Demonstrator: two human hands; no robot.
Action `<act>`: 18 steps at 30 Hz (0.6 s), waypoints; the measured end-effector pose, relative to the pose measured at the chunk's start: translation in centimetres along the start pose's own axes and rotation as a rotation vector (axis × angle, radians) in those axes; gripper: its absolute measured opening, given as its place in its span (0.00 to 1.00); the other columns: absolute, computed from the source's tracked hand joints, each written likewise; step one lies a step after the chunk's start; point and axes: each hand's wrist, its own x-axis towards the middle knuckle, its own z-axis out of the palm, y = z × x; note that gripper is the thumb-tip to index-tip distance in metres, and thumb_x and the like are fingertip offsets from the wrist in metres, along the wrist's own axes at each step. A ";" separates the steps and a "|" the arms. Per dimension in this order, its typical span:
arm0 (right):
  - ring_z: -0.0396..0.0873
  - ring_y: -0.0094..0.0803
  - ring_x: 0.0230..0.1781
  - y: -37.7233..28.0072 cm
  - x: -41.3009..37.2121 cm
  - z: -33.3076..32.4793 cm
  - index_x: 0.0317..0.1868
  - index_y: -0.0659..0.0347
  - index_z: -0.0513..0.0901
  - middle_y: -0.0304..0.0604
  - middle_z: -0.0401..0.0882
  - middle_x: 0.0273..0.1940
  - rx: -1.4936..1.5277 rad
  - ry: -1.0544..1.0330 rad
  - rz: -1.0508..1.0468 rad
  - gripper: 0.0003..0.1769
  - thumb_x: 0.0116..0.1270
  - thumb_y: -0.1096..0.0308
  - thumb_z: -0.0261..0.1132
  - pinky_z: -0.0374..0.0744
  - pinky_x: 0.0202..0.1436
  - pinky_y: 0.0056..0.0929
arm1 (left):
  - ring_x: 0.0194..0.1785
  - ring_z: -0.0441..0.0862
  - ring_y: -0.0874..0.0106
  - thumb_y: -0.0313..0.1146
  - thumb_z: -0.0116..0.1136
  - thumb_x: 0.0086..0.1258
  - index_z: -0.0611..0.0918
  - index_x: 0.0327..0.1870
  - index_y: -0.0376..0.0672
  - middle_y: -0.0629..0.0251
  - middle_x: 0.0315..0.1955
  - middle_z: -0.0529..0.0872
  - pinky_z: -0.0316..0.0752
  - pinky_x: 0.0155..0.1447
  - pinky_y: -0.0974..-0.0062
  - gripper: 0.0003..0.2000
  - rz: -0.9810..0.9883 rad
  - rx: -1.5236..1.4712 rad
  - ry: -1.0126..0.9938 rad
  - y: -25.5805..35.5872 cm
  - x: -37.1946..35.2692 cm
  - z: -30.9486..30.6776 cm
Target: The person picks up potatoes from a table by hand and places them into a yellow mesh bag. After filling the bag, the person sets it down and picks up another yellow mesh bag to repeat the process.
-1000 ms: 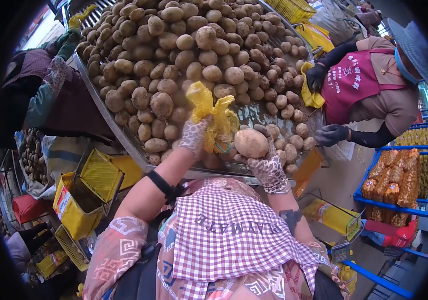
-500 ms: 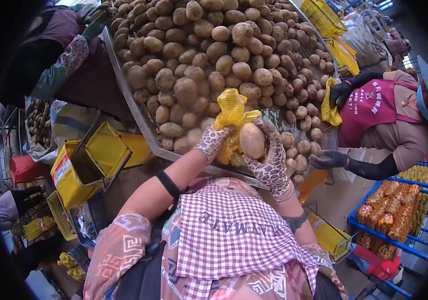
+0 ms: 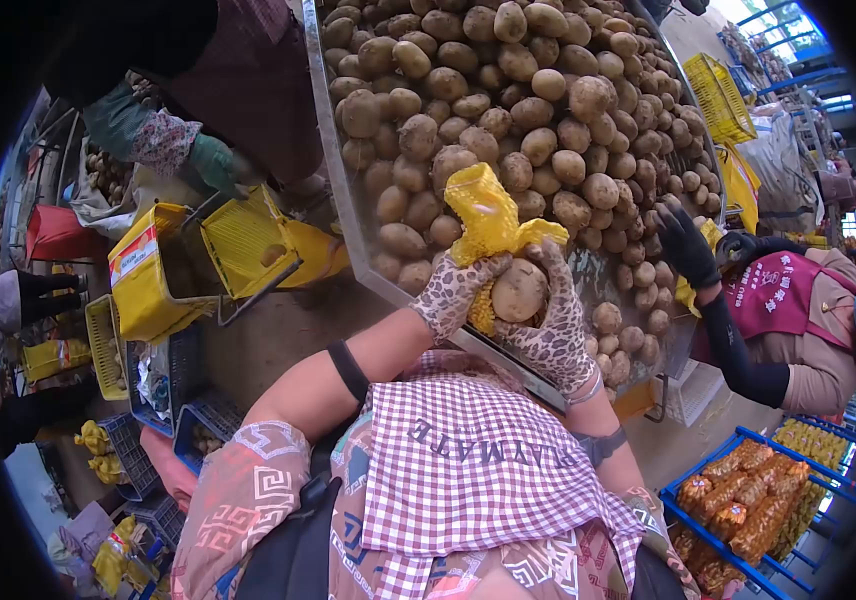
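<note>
My left hand, in a leopard-print glove, grips a yellow mesh bag whose top sticks up above my fingers. Against the mesh, my right hand, gloved alike, holds a large potato with the fingers curled round its right side. Both hands are over the near edge of a metal table heaped with potatoes. The lower part of the bag is partly hidden behind my hands.
A co-worker in a maroon apron stands at the right, another person's green glove is at the upper left. Yellow baskets stand left; a blue rack of filled net bags is lower right.
The view has turned, so the table sits further right. My right hand has brought the potato lower and closer to the mesh. The co-worker's dark glove has risen toward the potatoes.
</note>
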 end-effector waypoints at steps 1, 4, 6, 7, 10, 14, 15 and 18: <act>0.68 0.38 0.65 -0.1 -0.1 0.2 0.69 0.63 0.60 0.47 0.68 0.63 -0.004 -0.003 0.002 0.50 0.47 0.67 0.78 0.67 0.68 0.35 | 0.51 0.79 0.73 0.31 0.62 0.67 0.75 0.58 0.39 0.64 0.48 0.81 0.77 0.55 0.74 0.19 0.040 -0.005 0.026 0.0 -0.2 -0.1; 0.70 0.38 0.62 0.3 0.4 1.2 0.67 0.63 0.61 0.47 0.68 0.62 -0.058 -0.041 0.034 0.48 0.48 0.64 0.78 0.70 0.65 0.33 | 0.50 0.81 0.68 0.34 0.60 0.69 0.73 0.59 0.40 0.62 0.49 0.81 0.80 0.53 0.70 0.20 -0.045 -0.101 0.012 0.3 0.3 -1.2; 0.74 0.38 0.57 0.3 1.2 1.6 0.65 0.61 0.63 0.48 0.71 0.57 0.463 0.153 0.229 0.44 0.51 0.61 0.77 0.75 0.60 0.33 | 0.50 0.82 0.63 0.35 0.58 0.69 0.72 0.60 0.40 0.58 0.50 0.81 0.82 0.52 0.64 0.20 -0.224 -0.234 0.014 0.1 1.2 -3.6; 0.76 0.37 0.54 1.4 1.9 1.9 0.65 0.59 0.63 0.48 0.72 0.55 0.689 0.316 0.270 0.42 0.53 0.60 0.75 0.79 0.54 0.30 | 0.51 0.81 0.63 0.35 0.60 0.68 0.74 0.58 0.39 0.57 0.51 0.82 0.80 0.53 0.63 0.19 -0.280 -0.174 -0.019 -0.5 1.4 -4.6; 0.81 0.36 0.46 -1.1 4.7 2.2 0.65 0.58 0.64 0.47 0.74 0.51 0.791 0.112 0.397 0.41 0.54 0.57 0.73 0.83 0.34 0.23 | 0.53 0.80 0.59 0.47 0.59 0.63 0.76 0.59 0.48 0.56 0.47 0.84 0.71 0.60 0.65 0.24 0.151 1.383 -0.324 -2.6 2.0 -5.8; 0.82 0.26 0.35 -6.4 9.4 9.4 0.60 0.58 0.72 0.45 0.78 0.47 0.543 -0.419 0.392 0.33 0.54 0.60 0.73 0.79 0.27 0.18 | 0.62 0.74 0.62 0.48 0.50 0.70 0.63 0.70 0.49 0.59 0.61 0.75 0.64 0.68 0.67 0.29 0.371 1.083 0.712 -15.9 10.7 -7.2; 0.81 0.26 0.40 -8.1 10.7 11.4 0.61 0.58 0.70 0.44 0.78 0.47 0.549 -0.558 0.518 0.34 0.56 0.61 0.72 0.80 0.30 0.19 | 0.65 0.71 0.63 0.48 0.47 0.72 0.60 0.72 0.49 0.60 0.64 0.72 0.61 0.71 0.68 0.29 0.299 0.773 1.322 -18.7 15.4 -5.9; 0.78 0.32 0.51 -7.5 13.4 20.1 0.64 0.58 0.66 0.46 0.75 0.53 0.514 -0.658 0.594 0.35 0.60 0.59 0.71 0.82 0.36 0.23 | 0.65 0.71 0.63 0.48 0.47 0.72 0.62 0.71 0.50 0.59 0.64 0.73 0.62 0.70 0.67 0.28 0.052 1.163 0.795 -16.2 10.8 -6.5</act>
